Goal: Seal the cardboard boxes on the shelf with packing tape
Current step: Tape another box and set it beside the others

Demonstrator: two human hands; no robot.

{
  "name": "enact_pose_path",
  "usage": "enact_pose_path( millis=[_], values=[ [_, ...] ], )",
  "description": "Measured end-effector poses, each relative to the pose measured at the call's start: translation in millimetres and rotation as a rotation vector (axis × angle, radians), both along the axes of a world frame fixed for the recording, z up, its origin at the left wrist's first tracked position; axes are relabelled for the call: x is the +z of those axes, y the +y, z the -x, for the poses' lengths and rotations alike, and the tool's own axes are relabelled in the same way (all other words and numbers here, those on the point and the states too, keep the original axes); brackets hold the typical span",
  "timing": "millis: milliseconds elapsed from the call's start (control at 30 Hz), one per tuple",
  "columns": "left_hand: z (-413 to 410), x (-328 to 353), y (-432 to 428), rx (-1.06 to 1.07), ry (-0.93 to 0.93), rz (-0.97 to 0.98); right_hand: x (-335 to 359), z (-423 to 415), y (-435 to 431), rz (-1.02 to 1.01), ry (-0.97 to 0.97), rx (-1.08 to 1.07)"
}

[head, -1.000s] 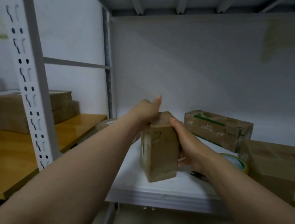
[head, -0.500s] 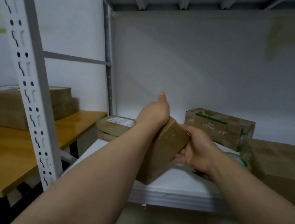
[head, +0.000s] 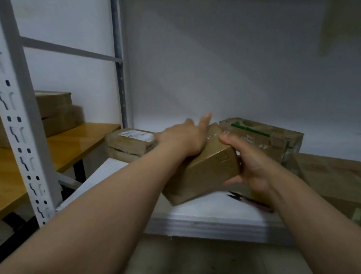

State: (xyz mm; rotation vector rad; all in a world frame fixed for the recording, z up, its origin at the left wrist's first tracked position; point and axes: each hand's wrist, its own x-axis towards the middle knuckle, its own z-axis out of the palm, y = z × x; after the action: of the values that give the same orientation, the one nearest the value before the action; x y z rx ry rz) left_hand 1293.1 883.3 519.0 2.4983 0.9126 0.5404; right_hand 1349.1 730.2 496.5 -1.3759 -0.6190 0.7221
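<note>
Ease small brown cardboard box (head: 203, 170) down level beneath straight-fingered left hand (head: 184, 139), right hand (head: 249, 166) seemingly clamped round its end.

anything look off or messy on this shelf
Somewhat. The boxes lie at mixed angles rather than squared up: the green-printed box sits skewed with crumpled wrapping at its right end, and the big box lies slanted at the right. The small box is tilted between the left hand and right hand.
</note>
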Motion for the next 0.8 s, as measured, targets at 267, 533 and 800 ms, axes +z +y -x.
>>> enact_pose_path(
  millis=[267,533,800],
  values=[
    [30,-25,19,0.081,-0.173,0.146,7,10,7,0.042,-0.204,-0.097],
    [57,-45,35,0.216,-0.433,0.478,18,25,6,0.078,-0.273,-0.098],
    [84,-73,39,0.069,-0.772,1.326,-13,31,10,0.188,0.053,-0.066]
  ],
)
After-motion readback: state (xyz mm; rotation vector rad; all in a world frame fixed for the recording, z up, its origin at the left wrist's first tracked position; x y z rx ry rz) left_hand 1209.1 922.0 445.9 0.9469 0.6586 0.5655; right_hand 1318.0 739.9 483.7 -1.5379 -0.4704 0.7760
